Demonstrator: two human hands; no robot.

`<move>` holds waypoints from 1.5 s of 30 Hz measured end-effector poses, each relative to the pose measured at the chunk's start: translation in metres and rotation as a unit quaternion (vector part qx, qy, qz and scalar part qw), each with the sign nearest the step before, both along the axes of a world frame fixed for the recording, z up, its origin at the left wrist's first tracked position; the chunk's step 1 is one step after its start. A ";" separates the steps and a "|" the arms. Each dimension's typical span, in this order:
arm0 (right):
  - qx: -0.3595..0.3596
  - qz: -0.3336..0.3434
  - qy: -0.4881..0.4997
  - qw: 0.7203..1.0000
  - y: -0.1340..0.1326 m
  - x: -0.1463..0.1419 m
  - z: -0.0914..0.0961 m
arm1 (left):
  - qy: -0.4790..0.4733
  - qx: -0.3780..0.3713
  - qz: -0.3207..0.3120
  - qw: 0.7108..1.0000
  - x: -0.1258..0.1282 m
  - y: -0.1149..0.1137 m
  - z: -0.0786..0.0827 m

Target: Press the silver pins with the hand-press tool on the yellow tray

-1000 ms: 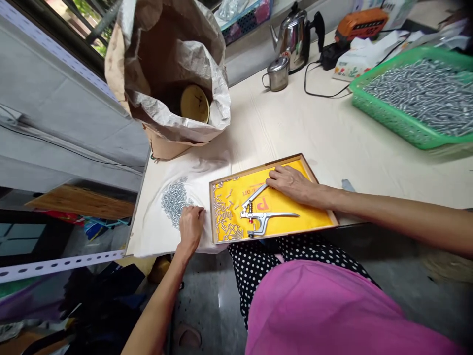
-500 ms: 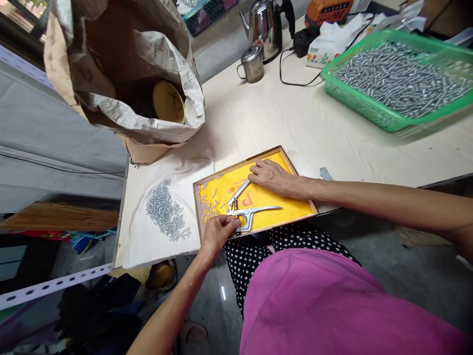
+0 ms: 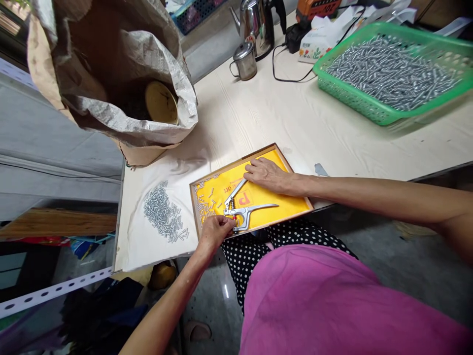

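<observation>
A pair of silver spring-loaded pliers (image 3: pixel 247 212) lies over a shallow tray (image 3: pixel 291 214) with a yellow lining, its two handles spread apart. My right hand (image 3: pixel 266 175) is closed at the end of the upper handle. At the jaws, my left hand (image 3: pixel 215 230) pinches thumb and finger together; what sits between the fingertips is too small to make out. Small metal pins (image 3: pixel 205 209) are scattered in the tray's left end, beside my left hand. More pins lie in a pile (image 3: pixel 162 212) on a white cloth (image 3: pixel 135 246) left of the tray.
A green basket (image 3: pixel 351 106) full of metal pins stands at the right. A large open sack (image 3: pixel 148 153) holding a yellowish scoop (image 3: pixel 161 102) is at the back left. Behind are a steel mug (image 3: pixel 246 63), a kettle (image 3: pixel 254 27) and a black cable (image 3: pixel 291 80).
The view has shifted slightly, so the scene sits a little further left. Both hands keep their places at the pliers, and the handles stay spread.
</observation>
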State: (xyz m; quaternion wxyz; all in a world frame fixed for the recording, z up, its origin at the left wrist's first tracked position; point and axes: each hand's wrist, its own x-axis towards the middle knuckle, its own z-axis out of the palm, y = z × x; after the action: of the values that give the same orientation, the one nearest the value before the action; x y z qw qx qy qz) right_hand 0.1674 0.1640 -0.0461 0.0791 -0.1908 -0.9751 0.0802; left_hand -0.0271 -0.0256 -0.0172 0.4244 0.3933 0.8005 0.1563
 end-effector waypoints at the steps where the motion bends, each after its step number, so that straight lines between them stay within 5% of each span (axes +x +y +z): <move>1: 0.000 0.001 -0.001 1.000 0.001 -0.001 -0.001 | 0.002 -0.002 -0.003 1.000 0.000 0.000 0.000; 12: -0.032 0.054 0.014 0.998 -0.002 0.022 0.002 | -0.018 -0.026 -0.015 0.999 0.004 0.006 0.014; 23: 0.028 0.028 -0.008 0.999 0.014 -0.005 0.010 | 0.027 -0.037 -0.062 0.997 0.001 0.008 0.011; 28: -0.033 0.050 -0.002 0.998 0.009 0.005 0.002 | 0.046 -0.031 -0.062 0.997 0.003 0.008 0.013; 36: -0.035 0.084 -0.004 0.996 -0.007 0.028 -0.015 | 0.036 -0.020 -0.051 0.998 0.005 0.003 0.010; 45: -0.020 0.077 -0.002 0.997 -0.023 0.032 0.010 | 0.044 -0.024 -0.053 0.997 0.002 0.002 0.005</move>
State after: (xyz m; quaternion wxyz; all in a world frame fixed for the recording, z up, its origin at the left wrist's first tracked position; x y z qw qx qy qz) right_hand 0.1991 0.1412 -0.0364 0.0671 -0.1172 -0.9852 0.1055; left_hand -0.0247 -0.0232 -0.0121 0.4053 0.4316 0.8000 0.0970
